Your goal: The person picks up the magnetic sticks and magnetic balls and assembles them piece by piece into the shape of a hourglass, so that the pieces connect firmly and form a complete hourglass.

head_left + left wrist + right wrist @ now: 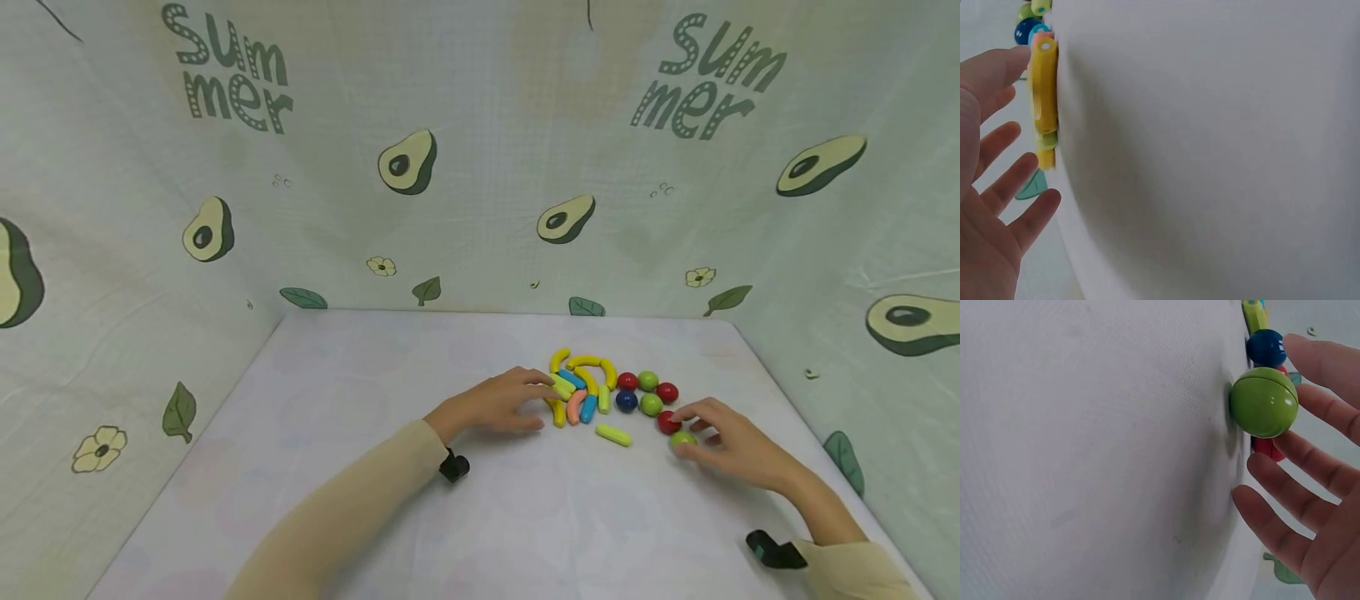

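Observation:
At the left of a group of colourful curved and straight pieces, my left hand (pixel 510 402) hovers with its fingers extended over the pieces. Closest to it are a yellow curved piece (pixel 1045 87) and a lime-green stick (pixel 561 387); any contact is hard to tell. My right hand (pixel 738 446) lies beside a cluster of shiny balls, fingers loosely spread around a green ball (pixel 1264 403) and a red ball (pixel 667 422). Its fingertips are close to these balls or touching them, with no grip visible. A dark blue ball (pixel 626 401) sits further left in the cluster.
A single lime-green stick (pixel 613 435) lies in front of the group on the white table (pixel 420 358). Blue (pixel 588 408) and salmon (pixel 575 407) pieces lie among the yellow ones. Cloth printed with avocados (pixel 408 162) hangs behind and at both sides.

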### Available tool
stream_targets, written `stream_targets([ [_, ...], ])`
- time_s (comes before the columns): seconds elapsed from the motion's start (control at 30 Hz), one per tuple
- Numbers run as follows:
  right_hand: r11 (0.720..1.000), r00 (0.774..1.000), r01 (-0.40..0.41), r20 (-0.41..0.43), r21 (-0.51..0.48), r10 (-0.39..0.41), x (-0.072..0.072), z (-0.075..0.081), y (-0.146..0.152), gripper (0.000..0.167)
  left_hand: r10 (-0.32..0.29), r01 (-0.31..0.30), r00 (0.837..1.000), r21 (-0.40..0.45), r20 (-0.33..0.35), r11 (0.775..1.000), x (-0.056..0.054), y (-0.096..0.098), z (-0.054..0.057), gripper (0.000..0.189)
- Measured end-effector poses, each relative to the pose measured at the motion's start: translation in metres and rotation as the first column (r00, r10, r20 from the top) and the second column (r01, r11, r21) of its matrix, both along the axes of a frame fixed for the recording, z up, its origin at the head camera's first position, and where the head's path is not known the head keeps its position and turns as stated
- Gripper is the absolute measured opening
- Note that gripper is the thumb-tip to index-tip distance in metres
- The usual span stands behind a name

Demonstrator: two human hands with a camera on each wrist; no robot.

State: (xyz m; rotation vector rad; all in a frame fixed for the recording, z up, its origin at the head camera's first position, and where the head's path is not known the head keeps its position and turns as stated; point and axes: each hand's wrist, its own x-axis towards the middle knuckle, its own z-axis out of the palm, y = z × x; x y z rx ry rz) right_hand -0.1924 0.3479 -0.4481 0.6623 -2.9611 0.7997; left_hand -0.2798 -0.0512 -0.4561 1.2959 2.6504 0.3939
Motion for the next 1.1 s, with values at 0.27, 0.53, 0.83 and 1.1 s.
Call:
stream_targets([
  [0.27, 0.999, 0.999, -0.049, -0.008, -0.024, 0.049, -0.002, -0.002, 0.006, 0.035, -0.022, 0.022, 1.0, -0.001, -0.002, 1.0, -0.002, 0.011, -0.002, 0.046],
  [0.53, 0.996, 0.995, -0.09, -0.034, -0.019, 0.089, -0.002, -0.003, 0.009, 0.03, -0.02, 0.02, 0.999, -0.004, -0.033, 1.0, -0.004, 0.014, -0.003, 0.039],
  [0.83, 0.996, 0.996, -0.084, 0.012, -0.019, 0.085, -0.003, -0.002, 0.009, 0.028, -0.017, 0.018, 0.999, 0.033, -0.041, 0.999, -0.003, 0.015, 0.0, 0.029],
  [1.1, 0.998, 0.997, -0.061, 0.055, 0.005, 0.06, -0.003, -0.001, 0.008, 0.029, -0.004, 0.004, 0.997, -0.003, -0.083, 1.0, -0.004, 0.011, 0.002, 0.02],
])
